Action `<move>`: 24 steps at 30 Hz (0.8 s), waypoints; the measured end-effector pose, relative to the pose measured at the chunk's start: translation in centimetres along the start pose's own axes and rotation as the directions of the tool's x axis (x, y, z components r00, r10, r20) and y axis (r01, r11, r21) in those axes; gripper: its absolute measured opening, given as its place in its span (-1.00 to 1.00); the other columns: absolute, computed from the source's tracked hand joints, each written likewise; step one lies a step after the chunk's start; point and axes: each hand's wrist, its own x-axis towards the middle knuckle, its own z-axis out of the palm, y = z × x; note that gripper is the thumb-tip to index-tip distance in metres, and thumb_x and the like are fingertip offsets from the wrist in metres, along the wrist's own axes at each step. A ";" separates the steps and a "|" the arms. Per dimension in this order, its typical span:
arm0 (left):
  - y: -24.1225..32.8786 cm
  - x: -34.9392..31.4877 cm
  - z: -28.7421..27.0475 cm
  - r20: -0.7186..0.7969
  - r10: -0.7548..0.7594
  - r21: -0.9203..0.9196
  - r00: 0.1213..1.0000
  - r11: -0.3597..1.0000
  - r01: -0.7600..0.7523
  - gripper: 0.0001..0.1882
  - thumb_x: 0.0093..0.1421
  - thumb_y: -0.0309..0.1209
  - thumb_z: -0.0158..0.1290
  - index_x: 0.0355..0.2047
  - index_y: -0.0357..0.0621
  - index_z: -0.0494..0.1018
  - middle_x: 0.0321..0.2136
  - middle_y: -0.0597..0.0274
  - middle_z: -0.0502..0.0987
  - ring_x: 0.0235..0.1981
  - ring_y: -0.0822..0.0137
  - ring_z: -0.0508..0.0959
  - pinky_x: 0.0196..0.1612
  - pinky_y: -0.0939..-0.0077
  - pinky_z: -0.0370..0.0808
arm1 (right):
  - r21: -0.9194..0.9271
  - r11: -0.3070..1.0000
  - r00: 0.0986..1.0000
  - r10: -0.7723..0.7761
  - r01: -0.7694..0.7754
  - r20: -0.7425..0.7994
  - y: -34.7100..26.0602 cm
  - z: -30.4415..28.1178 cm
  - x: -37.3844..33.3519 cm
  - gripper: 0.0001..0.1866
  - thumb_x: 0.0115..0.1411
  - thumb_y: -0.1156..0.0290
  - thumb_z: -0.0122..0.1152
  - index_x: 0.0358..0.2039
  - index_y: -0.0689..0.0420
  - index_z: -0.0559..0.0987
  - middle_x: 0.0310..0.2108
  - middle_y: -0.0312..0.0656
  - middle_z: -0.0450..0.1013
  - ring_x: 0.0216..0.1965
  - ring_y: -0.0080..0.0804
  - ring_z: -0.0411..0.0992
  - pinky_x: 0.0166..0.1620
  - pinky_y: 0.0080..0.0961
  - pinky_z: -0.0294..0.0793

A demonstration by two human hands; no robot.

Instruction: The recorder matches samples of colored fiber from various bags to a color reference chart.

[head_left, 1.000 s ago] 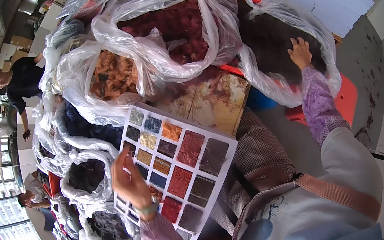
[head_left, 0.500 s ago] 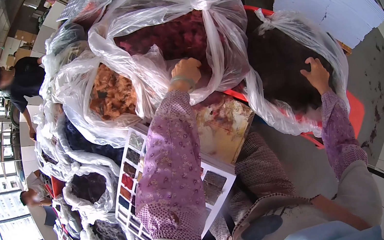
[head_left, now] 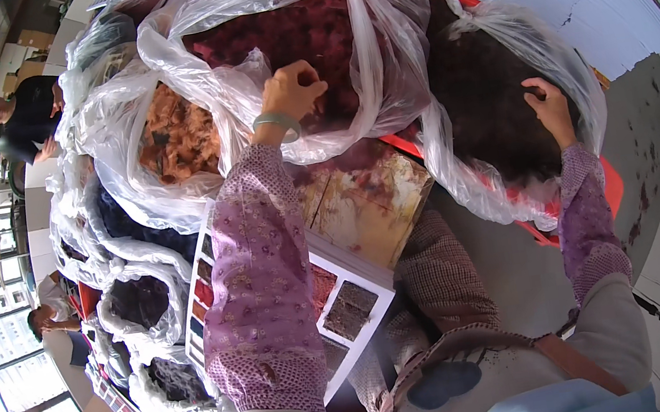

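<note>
My left hand (head_left: 293,90) reaches forward and pinches at the clear plastic of a tied bag of dark red fibre (head_left: 297,33); a green bangle sits on that wrist. My right hand (head_left: 550,109) lies flat, fingers apart, on a clear bag of dark brown fibre (head_left: 491,91). Under my left forearm a white sample tray (head_left: 360,303) with small squares of coloured fibre rests on my lap. Both forearms wear purple patterned sleeve covers.
A bag of orange fibre (head_left: 177,139) lies left of the red one, with several more bags of dark fibre (head_left: 141,300) down the left. A stained board (head_left: 363,201) lies ahead of my lap. Two people (head_left: 18,115) sit at far left. Red crate edge (head_left: 611,192) at right.
My left hand left the sample tray, swung up and forward, and now grips at the red fibre bag. My right hand stayed on the dark brown bag.
</note>
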 end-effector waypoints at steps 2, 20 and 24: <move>-1.3 0.0 -0.2 -0.233 0.225 0.221 0.946 0.960 -0.174 -0.74 -0.14 -0.43 0.10 -0.35 -0.03 0.45 -0.38 0.12 0.50 -0.30 0.20 0.49 -0.19 0.38 0.38 | -0.032 0.990 0.977 -0.139 0.135 -0.160 -0.4 -0.5 -0.4 -0.68 -0.02 0.44 0.15 -0.19 -0.04 0.47 -0.60 -0.27 0.35 -0.64 -0.50 0.31 -0.52 -0.53 0.31; -5.3 -7.1 11.6 -0.395 -0.236 -0.008 0.888 0.967 0.253 -0.51 -0.13 -0.12 0.10 -0.29 -0.26 0.35 -0.31 -0.09 0.46 -0.18 -0.01 0.43 -0.16 0.16 0.37 | -0.459 0.817 0.899 -0.430 0.349 -0.082 -1.8 -2.0 -1.8 -0.68 -0.02 0.46 0.10 -0.18 -0.05 0.44 -0.55 -0.12 0.39 -0.49 -0.18 0.38 -0.38 -0.31 0.34; -5.1 -6.7 13.4 -0.226 -0.419 -0.250 0.879 0.897 0.364 -0.50 -0.25 -0.16 0.17 -0.39 -0.33 0.43 -0.29 -0.07 0.47 -0.24 -0.01 0.47 -0.21 0.18 0.41 | -0.389 0.882 0.941 -0.325 0.264 -0.097 -2.0 -2.2 -4.1 -0.62 -0.05 0.53 0.10 -0.16 -0.05 0.42 -0.60 -0.14 0.35 -0.52 -0.21 0.37 -0.41 -0.33 0.33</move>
